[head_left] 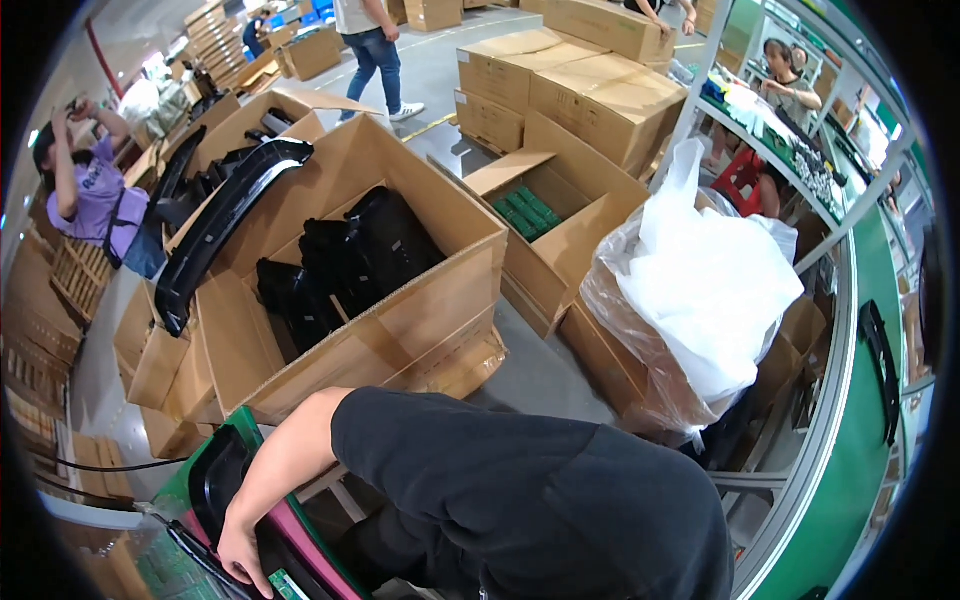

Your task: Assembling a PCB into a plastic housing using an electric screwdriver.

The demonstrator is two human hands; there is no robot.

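Warehouse floor, cardboard boxes (pixel 400 300), hand (pixel 243 545) on black part (pixel 215 475)

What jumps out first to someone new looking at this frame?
Probably the big open cardboard box at centre, packed with glossy black moulded parts, with one long curved black panel lying across its left edge. To the right, a bulging white plastic bag spills from another carton. At the bottom, the person's left hand rests on a black part in a green and pink fixture; the right hand is out of view.
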